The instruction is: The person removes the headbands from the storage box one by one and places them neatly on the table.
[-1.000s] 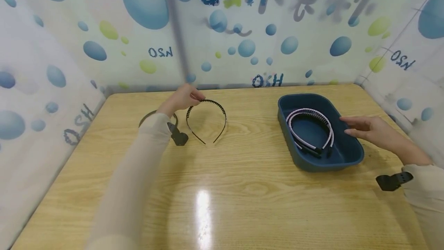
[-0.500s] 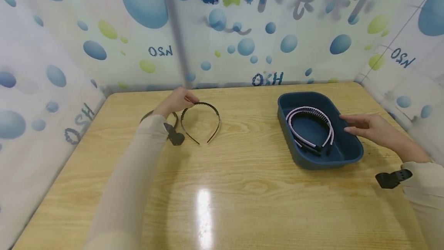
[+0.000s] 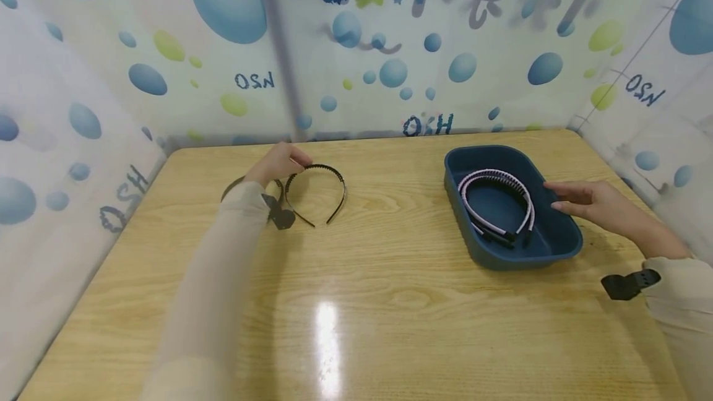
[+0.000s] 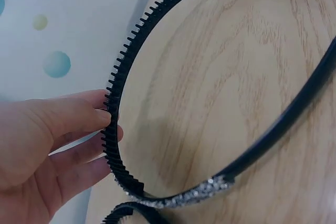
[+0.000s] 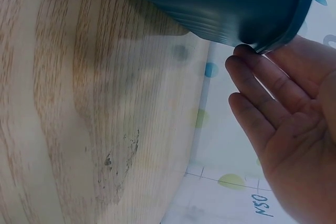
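Note:
My left hand [image 3: 276, 164] pinches the top of a black headband [image 3: 343, 189] between thumb and fingers. In the left wrist view the headband [image 4: 119, 72] shows comb teeth along its inner arc and a glittery silver section on its side. Another dark headband [image 3: 229, 187] lies just left of it, partly hidden by my wrist. On the right, my right hand [image 3: 598, 206] grips the rim of a dark blue plastic tub [image 3: 559, 246], the thumb over the edge and fingertips against the outer wall. Inside the tub rest pale lilac headbands [image 3: 482, 220] with black ends.
The wooden table [image 3: 384, 302] reaches back to a curtain [image 3: 362, 91] printed with blue and green dots, which also closes off both sides. A black strap device [image 3: 629, 285] is on the right wrist and a similar one [image 3: 281, 215] on the left.
My left hand has moved a little left with the black headband, bringing it closer to the other dark headband. The right hand and the tub stay about where they were.

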The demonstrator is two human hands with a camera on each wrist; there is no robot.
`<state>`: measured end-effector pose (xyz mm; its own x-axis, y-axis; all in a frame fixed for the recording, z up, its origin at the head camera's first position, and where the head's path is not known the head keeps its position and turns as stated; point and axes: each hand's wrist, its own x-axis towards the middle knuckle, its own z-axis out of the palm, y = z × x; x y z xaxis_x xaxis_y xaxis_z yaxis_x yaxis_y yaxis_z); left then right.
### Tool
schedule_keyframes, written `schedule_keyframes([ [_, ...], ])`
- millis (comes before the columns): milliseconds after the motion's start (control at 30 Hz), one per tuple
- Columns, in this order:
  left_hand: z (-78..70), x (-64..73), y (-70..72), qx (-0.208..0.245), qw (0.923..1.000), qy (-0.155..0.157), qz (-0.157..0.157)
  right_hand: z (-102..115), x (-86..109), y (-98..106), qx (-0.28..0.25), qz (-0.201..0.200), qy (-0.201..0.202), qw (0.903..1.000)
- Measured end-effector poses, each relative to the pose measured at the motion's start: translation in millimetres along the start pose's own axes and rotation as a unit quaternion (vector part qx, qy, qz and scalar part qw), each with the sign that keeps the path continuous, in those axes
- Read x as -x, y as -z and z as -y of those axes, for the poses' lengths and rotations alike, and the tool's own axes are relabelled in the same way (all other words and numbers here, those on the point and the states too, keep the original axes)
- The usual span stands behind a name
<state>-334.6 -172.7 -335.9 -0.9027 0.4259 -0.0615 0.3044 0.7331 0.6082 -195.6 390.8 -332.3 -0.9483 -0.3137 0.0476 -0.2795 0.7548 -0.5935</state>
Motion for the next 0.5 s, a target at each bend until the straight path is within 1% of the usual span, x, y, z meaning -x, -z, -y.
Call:
schedule_keyframes([
  [167, 6.1, -4.1, -4.0, 0.002, 0.9999, 0.015, -0.004, -0.5, -0.3, -0.9, 0.0, -0.002, 0.003, 1.0],
  [367, 6.2, -5.7, -4.8, 0.012, 0.9989, 0.043, -0.012, -2.1, 0.3, -2.1, 0.006, -0.011, 0.01, 0.9999],
  [500, 7.0, -7.2, -6.5, 0.017, 0.9982, 0.056, -0.013, -2.9, -0.3, -2.1, 0.008, -0.008, 0.007, 0.9999],
])
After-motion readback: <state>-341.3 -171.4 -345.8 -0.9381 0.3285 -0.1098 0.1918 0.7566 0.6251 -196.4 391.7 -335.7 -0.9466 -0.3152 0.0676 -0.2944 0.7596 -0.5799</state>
